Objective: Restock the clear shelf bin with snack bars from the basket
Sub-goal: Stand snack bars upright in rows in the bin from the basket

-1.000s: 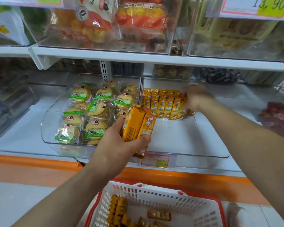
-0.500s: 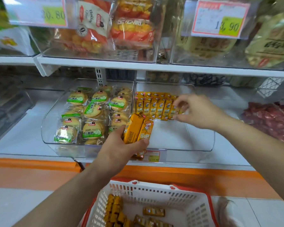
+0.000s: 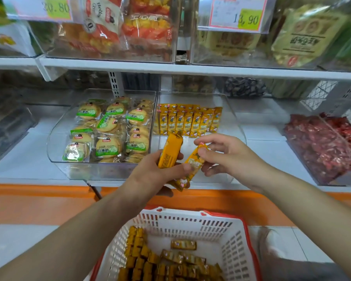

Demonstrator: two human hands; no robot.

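Left hand: the left hand [image 3: 150,179] is gripping at least two bars by their lower halves, in front of the bin's front edge and above the basket.
Right hand: the right hand [image 3: 229,157] is pinching the upper end of the tilted bar [image 3: 194,164] between thumb and fingertips; the other fingers are curling loosely.
Held stock: the upright bar [image 3: 170,153] is showing its printed back, and the tilted bar is leaning right beside it, the two touching inside the left fist.
Clear shelf bin: the clear shelf bin [image 3: 238,126] is sitting on the shelf [image 3: 272,151]; the shelved row [image 3: 188,121] is standing side by side along its back edge, reaching from the left wall most of the way across, while the floor towards the front edge is showing bare.
Basket: the basket [image 3: 190,220] is waiting below the shelf with many loose bars [image 3: 162,260] piled towards its left side.
Neighbours: biscuit packs [image 3: 107,128] are filling the next bin to the left; red packets [image 3: 322,142] are lying well apart on the right.
Handling, judged: each bar is looking light and fairly stiff under a glossy, slippery film. A pinch on the crimped end seems best for drawing one out, and a hold across the flat faces mid-length for setting it upright.
Progress, judged: restocking is looking well short of done.
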